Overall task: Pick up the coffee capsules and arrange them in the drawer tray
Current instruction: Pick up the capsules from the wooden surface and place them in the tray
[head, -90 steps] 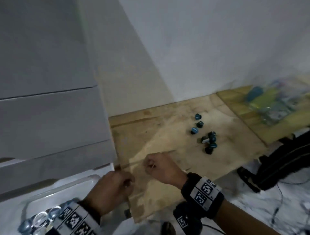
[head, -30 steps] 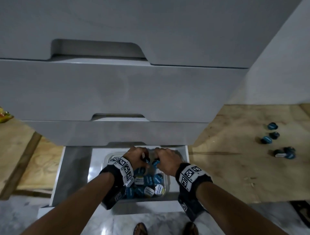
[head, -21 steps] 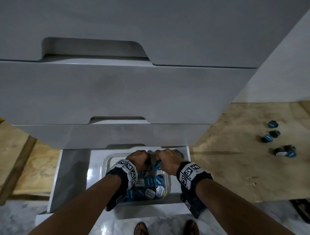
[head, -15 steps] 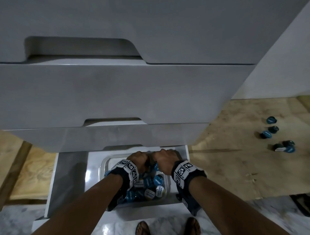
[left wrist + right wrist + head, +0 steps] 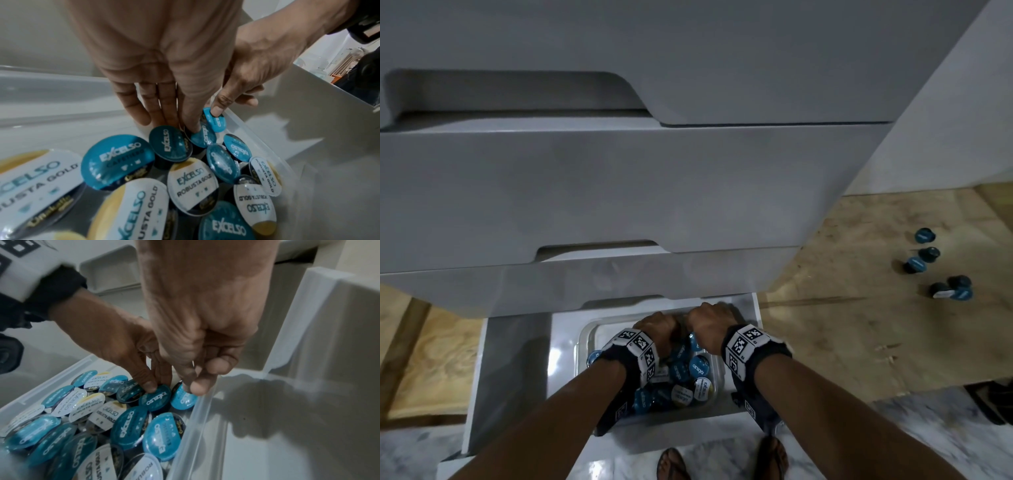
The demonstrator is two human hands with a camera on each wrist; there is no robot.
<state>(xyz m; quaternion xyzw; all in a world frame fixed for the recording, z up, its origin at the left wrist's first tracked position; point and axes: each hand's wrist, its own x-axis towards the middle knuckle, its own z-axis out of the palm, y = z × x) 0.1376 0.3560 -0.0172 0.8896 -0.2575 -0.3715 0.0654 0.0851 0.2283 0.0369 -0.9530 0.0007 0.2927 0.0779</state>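
Note:
A clear plastic tray [image 5: 585, 342] sits in the open bottom drawer [image 5: 513, 370] and holds several blue and white-gold Excelso capsules [image 5: 698, 368]. Both hands reach into its far end, side by side. My left hand [image 5: 185, 126] pinches the rim of a dark-blue capsule [image 5: 204, 138] between thumb and long fingers. My right hand [image 5: 191, 386], fingers curled, pinches a light-blue capsule [image 5: 183, 398] against the tray's right wall [image 5: 203, 402]. The two capsules stand tilted and touch each other. Several loose capsules [image 5: 924, 251] lie on the plywood floor to the right.
Two closed grey drawer fronts [image 5: 619, 188] overhang the open drawer just above the hands. White drawer floor [image 5: 743, 404] shows right of the tray. Plywood sheets [image 5: 859, 325] cover the floor on both sides. My sandalled feet [image 5: 671, 466] stand on marble at the drawer front.
Three seconds ago both fists were over the plywood; they have moved left into the drawer tray. In the last second they crept to its far end and came together.

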